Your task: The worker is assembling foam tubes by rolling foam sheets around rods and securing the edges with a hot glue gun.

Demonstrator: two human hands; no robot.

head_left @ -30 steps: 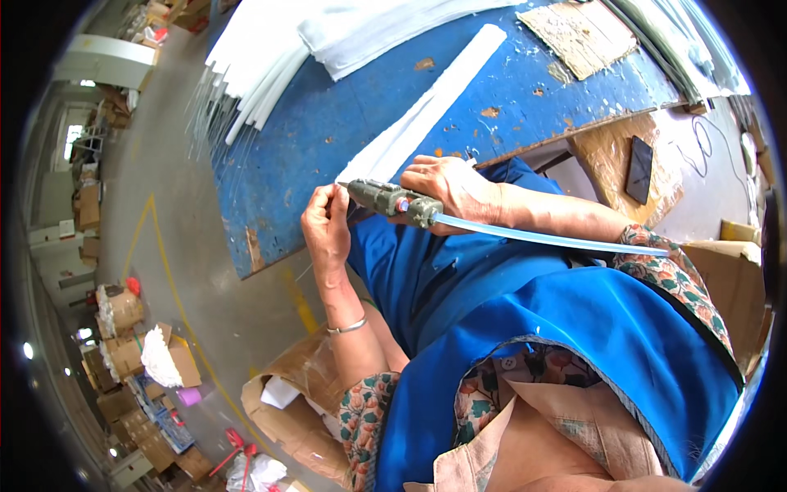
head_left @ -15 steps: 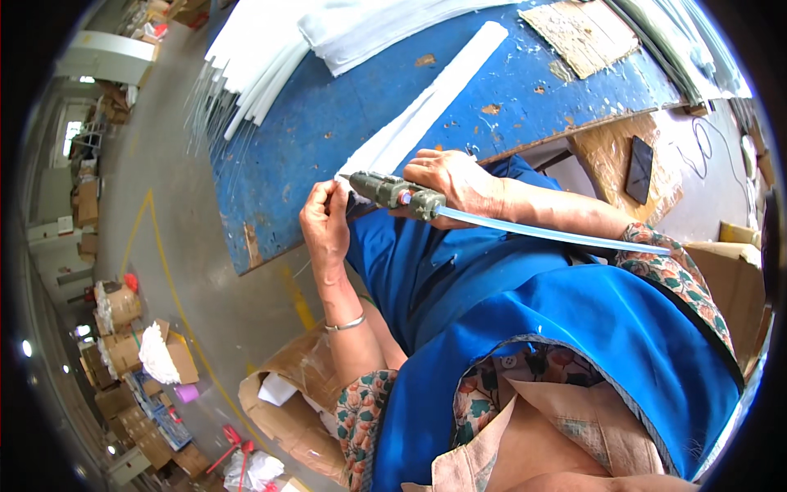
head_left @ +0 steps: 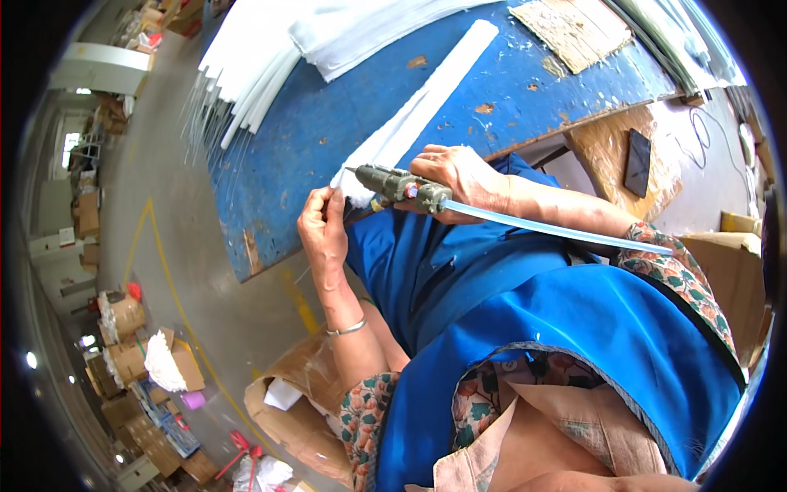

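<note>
A long white folded strip of soft material lies slantwise across the blue table, its near end at the table's front edge. My left hand pinches that near end between thumb and fingertips. My right hand is closed round a dark green glue gun, whose handle is mostly hidden behind the fingers. Its pointed nozzle faces left, just above the strip's near end and close to my left fingertips. From the gun's back runs a long translucent glue stick, lying along my right forearm.
The blue table has chipped paint and white scraps. White rods and white sheets lie at its far left. A worn board lies far right. A phone rests on a wrapped box; an open carton stands below left.
The gun's nozzle has shifted slightly rightward and lifted off the strip's end, so more of that end shows. My left hand stays pinched there, a little lower.
</note>
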